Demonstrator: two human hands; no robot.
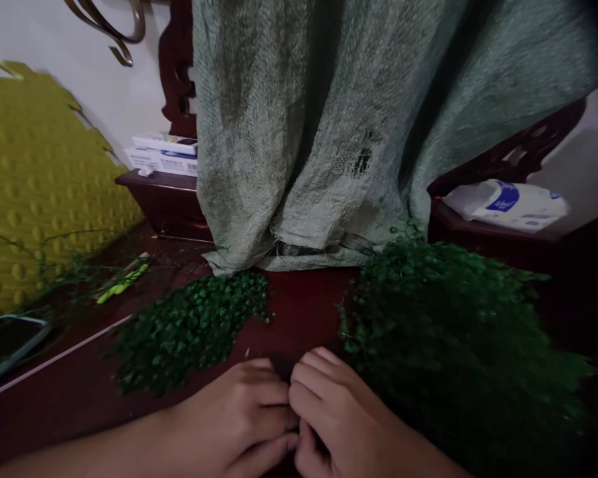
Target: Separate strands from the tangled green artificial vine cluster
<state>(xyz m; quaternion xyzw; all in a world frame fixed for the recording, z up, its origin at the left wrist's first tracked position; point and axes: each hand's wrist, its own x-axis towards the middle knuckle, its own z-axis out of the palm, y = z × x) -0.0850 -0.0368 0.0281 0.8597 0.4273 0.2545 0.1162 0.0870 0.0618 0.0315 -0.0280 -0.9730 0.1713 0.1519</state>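
Note:
Both hands meet at the bottom centre, over the dark red wooden surface [299, 305]. My left hand [254, 415] has its fingers curled, thumb pressed toward the fingertips. My right hand [329, 411] is bent the same way and touches it. Whatever lies between the fingertips is too small and hidden to name. To the left of the hands lies a flat pile of small green leaves [194, 325]. On the right spreads a larger, bushier heap of green stems and leaves [458, 345].
Grey-green woven cloth [259, 133] hangs behind the piles. A tissue pack [518, 202] sits at the right, white boxes [164, 159] at the back left. A yellow-green tool [122, 284], loose stems, a phone-like object [10, 345] and a yellow mat [40, 186] are left.

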